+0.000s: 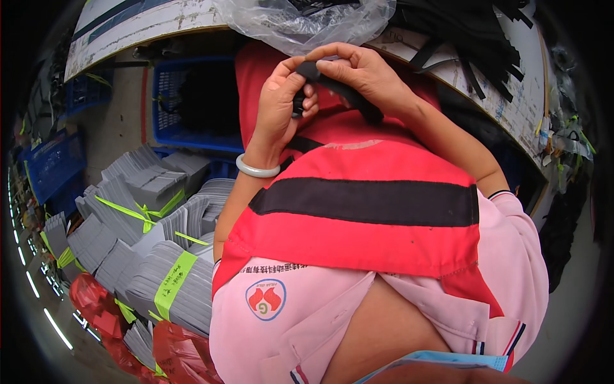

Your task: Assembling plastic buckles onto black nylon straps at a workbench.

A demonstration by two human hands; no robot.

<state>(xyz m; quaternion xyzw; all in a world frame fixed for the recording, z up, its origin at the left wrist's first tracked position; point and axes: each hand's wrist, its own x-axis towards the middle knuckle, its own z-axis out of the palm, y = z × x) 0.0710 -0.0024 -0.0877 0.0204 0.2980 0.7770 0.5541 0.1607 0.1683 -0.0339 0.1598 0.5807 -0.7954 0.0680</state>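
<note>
A black fabric strip (350,95) is stretched between my two hands, above my lap and the red apron (364,249). My left hand (279,97), with a pale bangle on its wrist, pinches the strip's near-left end between thumb and fingers. More black material shows below that thumb, partly hidden by the fingers. My right hand (369,75) is closed over the upper part of the strip, thumb and forefinger close to the left fingertips. The strip's other end hangs down below the right palm. What the right hand's lower fingers do is hidden.
Ahead is a worn white table (153,29) with a clear plastic bag (307,22) at its edge. Black strips (473,45) lie on its right part. To the left stand a blue crate (169,83) of dark material, bundled grey pieces (179,275) and red plastic bags (182,352).
</note>
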